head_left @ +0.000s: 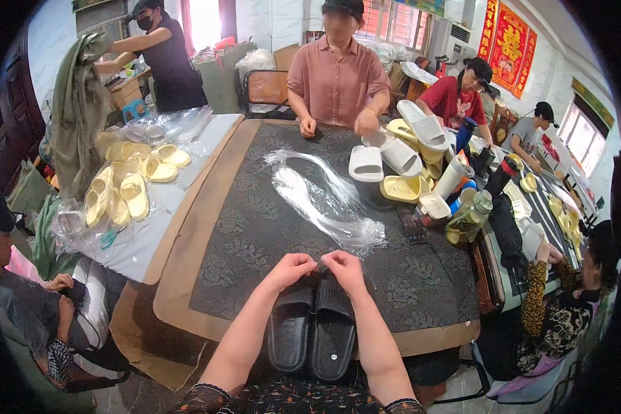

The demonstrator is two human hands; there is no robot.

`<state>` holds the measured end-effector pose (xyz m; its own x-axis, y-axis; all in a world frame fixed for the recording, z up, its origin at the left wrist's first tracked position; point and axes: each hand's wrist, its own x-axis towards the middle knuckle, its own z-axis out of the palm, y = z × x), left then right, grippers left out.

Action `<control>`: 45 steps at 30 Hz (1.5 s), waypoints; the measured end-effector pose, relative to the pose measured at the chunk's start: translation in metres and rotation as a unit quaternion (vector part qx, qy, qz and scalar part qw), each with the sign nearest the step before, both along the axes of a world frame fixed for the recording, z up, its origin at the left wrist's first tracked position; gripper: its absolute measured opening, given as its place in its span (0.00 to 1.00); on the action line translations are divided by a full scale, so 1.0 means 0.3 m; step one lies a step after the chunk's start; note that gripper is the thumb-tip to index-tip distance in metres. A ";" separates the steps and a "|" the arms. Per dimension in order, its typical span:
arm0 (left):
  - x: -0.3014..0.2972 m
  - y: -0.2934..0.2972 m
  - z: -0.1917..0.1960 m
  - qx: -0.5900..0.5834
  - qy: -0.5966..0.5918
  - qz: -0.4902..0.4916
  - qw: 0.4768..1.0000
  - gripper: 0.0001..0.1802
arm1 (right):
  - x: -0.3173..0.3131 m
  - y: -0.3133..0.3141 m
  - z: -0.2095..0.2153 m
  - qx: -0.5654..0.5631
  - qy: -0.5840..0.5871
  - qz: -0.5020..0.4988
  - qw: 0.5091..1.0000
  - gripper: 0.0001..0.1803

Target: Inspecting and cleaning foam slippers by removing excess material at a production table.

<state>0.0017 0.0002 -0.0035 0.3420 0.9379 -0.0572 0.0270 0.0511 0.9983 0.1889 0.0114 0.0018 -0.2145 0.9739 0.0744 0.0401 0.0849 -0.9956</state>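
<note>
A pair of black slide slippers (290, 338) lies side by side at the table's near edge, under my forearms, with a small white round sticker in the right one. Above their far ends, my left hand (295, 270) and my right hand (343, 270) come close together, fingers pinched. Something small and dark shows between the fingertips, too small to name. Just beyond my hands, a bundle of clear plastic strips or bags (310, 200) stretches across the dark patterned table mat (234, 255).
White and yellow slides (400, 155) pile up at the right, beside bottles (470, 217) and a phone (411, 226). Bagged yellow slides (134, 193) cover the left table. One person (338, 69) stands opposite; others work on both sides. Brown cardboard (186, 303) edges the table.
</note>
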 end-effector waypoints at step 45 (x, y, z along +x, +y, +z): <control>0.003 -0.017 0.039 0.021 0.012 -0.002 1.000 0.11 | -0.003 -0.002 0.002 -0.003 0.028 -0.041 0.999 0.09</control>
<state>0.0027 -0.0047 0.0082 0.3448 0.9383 -0.0257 0.0509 0.0086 0.9987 0.1880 0.0107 0.0023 -0.1290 0.9885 0.0791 -0.0094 0.0785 -0.9969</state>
